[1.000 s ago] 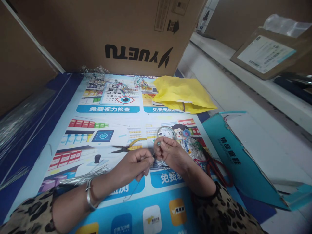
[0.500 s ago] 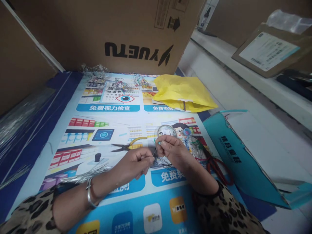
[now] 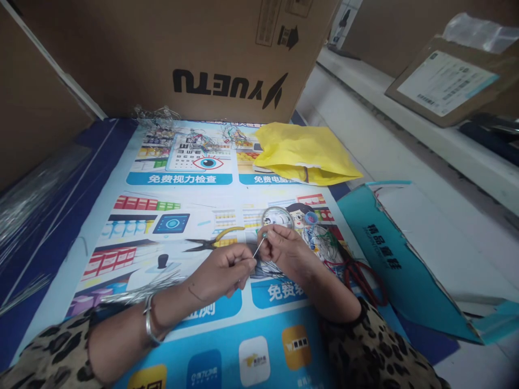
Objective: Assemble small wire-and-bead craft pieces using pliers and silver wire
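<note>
My left hand (image 3: 227, 267) is closed, thumb and fingers pinching a thin metal wire (image 3: 259, 247). The wire slants up to my right hand (image 3: 286, 249), also closed in a pinch around its upper end. A tiny green piece shows at those right fingertips; its kind is too small to tell. Beyond my left hand lie pliers (image 3: 204, 245) with a yellow handle. A round clear dish (image 3: 278, 216) sits just past my right hand, and a tangle of thin coloured wires (image 3: 327, 244) lies to its right. Red-handled scissors or cutters (image 3: 367, 278) rest beside my right forearm.
Loose straight wires (image 3: 141, 292) lie by my left forearm. Toward the back are tangled wire pieces (image 3: 203, 141) and a yellow bag (image 3: 304, 154). A large cardboard box (image 3: 141, 54) walls off the far side. At right stands a torn teal box (image 3: 381, 243).
The wire between my hands now shows as a brighter, clearer straight line. My right fingers have shifted slightly around its upper end, while my left hand stays nearly in place.
</note>
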A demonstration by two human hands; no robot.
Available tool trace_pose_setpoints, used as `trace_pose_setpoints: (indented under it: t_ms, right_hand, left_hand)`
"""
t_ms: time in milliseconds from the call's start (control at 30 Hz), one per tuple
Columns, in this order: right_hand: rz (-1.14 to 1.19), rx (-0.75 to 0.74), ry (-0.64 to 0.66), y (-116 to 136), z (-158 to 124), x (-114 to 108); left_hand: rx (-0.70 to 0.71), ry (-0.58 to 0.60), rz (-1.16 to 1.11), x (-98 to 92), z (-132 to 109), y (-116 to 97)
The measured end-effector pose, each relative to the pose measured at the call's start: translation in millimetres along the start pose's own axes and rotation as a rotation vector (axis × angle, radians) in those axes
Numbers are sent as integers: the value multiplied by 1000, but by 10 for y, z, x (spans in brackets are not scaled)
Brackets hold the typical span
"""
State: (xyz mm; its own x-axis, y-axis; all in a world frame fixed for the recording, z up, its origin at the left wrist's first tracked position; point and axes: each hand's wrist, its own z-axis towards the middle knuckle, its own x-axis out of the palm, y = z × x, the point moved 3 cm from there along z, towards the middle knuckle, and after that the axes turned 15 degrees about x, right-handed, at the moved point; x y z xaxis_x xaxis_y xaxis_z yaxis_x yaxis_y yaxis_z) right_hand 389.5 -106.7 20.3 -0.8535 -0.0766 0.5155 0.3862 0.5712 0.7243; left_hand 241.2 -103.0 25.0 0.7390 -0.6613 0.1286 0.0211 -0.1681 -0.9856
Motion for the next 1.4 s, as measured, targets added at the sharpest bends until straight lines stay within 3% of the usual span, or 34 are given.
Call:
trace_pose_setpoints:
  t_ms: [300,1067,1233,1400]
  right_hand:
    - [27,7,-62,-20,3,41]
    - [-42,-4,-39,-6,-13,69]
    - [-142,-39,-70,15,-12,29]
    - [-372,-167,-168,125,-98,11]
  left_hand:
    - [29,26,-8,-2,-2,-24]
    - [13,-4,-26,4,5,-13]
    - [-2,-2,-13,3,8,-25]
    - [2,8,14,9,9,-35]
